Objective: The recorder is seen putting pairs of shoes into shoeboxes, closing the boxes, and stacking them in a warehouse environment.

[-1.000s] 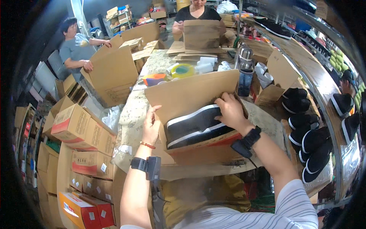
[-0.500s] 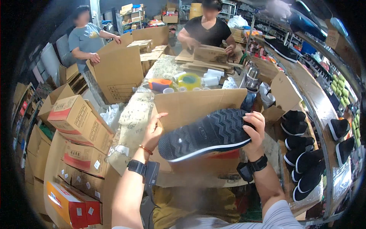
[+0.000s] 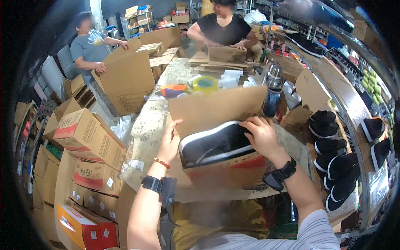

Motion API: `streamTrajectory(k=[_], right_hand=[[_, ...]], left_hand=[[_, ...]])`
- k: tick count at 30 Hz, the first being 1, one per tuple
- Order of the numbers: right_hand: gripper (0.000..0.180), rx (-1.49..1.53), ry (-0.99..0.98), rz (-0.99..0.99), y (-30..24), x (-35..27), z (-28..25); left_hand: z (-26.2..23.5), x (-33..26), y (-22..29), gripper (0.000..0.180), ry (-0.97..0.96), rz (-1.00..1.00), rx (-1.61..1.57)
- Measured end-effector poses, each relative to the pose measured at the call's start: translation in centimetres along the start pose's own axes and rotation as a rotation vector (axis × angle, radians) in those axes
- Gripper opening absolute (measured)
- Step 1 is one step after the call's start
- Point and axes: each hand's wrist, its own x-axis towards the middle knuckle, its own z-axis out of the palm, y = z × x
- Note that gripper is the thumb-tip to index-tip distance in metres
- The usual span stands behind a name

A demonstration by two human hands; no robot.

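Head view showed us a cardboard box (image 3: 225, 171) near the table's (image 3: 143, 125) near edge, its lid raised on the far side, with a black shoe (image 3: 214, 146) lying inside, white sole edging on show. We could not make out clearly whether a second shoe lay beneath, since the box's front wall hid the lower part. Our right hand (image 3: 262, 135) had its fingers bent over the shoe's right end, thumb and fingertips close together and covering that end; we could not tell whether they gripped or only pressed. Our left hand (image 3: 170, 139) touched the box's left side, forefinger stretched along it and the other fingers loosely curled, partly hidden from us, so we could not tell whether it pinched the cardboard. A murky smear blurred the box's front. Beyond the lid, toward the table's middle, we saw a yellowish tape roll (image 3: 206, 84), its outline soft, and an orange and purple object (image 3: 173, 90) we could not identify. A bottle (image 3: 272, 98) stood by the table's right edge. Across the far edge, a co-worker's hands (image 3: 240, 44) rested on folded cardboard (image 3: 227, 54), the head cut off by the view's top.
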Motion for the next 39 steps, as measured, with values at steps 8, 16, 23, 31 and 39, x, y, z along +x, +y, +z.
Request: streamTrajectory(k=[8,16,23,31,39], right_hand=[[0.04,0.061,-0.071,-0.121,-3.7,0.7,5.8],[0.049,0.065,-0.203,-0.087,-1.8,2.1,5.6],[0.04,0.218,-0.203,-0.143,-3.1,1.1,4.5],[0.032,0.856,0.383,0.568,9.8,-6.2,3.3],[0.04,0.638,0.138,0.625,9.4,-6.0,2.3]], left_hand=[[3.5,-0.1,1.9,0.046,-0.018,-0.189,0.501],[3.2,-1.3,-0.2,0.05,0.017,-0.047,0.135],[4.3,-0.8,-0.1,0.057,-0.04,-0.115,0.435],[5.5,-0.8,0.4,0.076,0.06,0.068,0.558],[-0.8,-3.6,-3.0,0.055,-0.06,0.041,-0.109]])
